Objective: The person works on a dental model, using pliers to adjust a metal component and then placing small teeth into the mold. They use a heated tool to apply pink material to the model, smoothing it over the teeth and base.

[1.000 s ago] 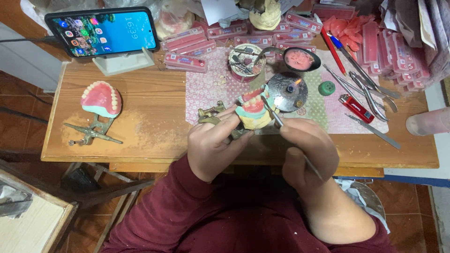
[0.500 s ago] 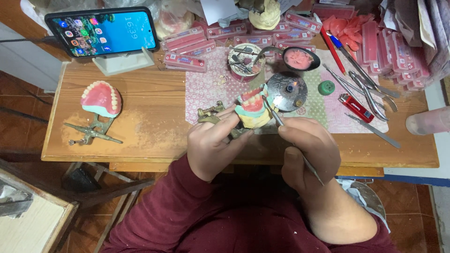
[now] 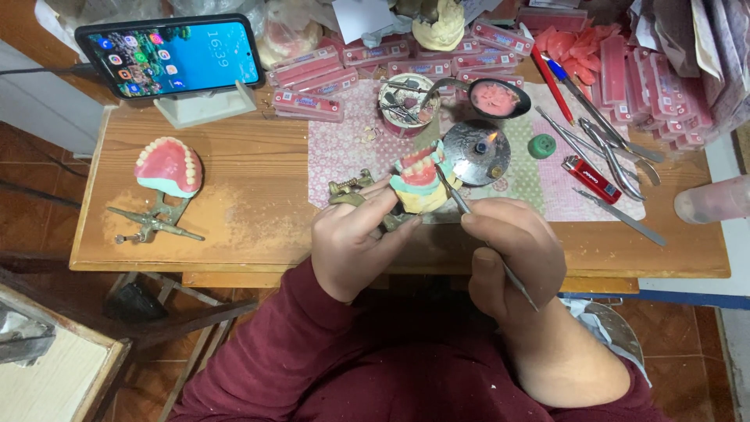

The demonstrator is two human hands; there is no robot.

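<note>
1. The denture model point(image 3: 419, 181) sat just above the middle of the frame, pink gums and pale teeth on a yellowish plaster base, mounted in a brass-coloured hinged frame point(image 3: 349, 191).
2. I judged it stiff but fragile: the plaster would chip if knocked, and the pink wax would dent or smear under pressure, the more so near heat. With its metal frame it was probably fairly heavy for its size.
3. The safe hold, I reckoned, was the plaster base and the frame, never the teeth or gums.
4. My left hand point(image 3: 355, 242) had its fingers closed around the base and frame from the lower left, steadying the model.
5. My right hand point(image 3: 512, 254) pinched a thin metal carving tool point(image 3: 469, 209) like a pen, its tip touching the model's right side. The tool was light, rigid and likely slippery.
6. Just to the upper right a small burner point(image 3: 476, 151) showed a tiny flame.
7. Further right on the table point(image 3: 234, 227) lay a red lighter point(image 3: 591, 179); at the left stood a second denture model point(image 3: 169, 166).
</note>
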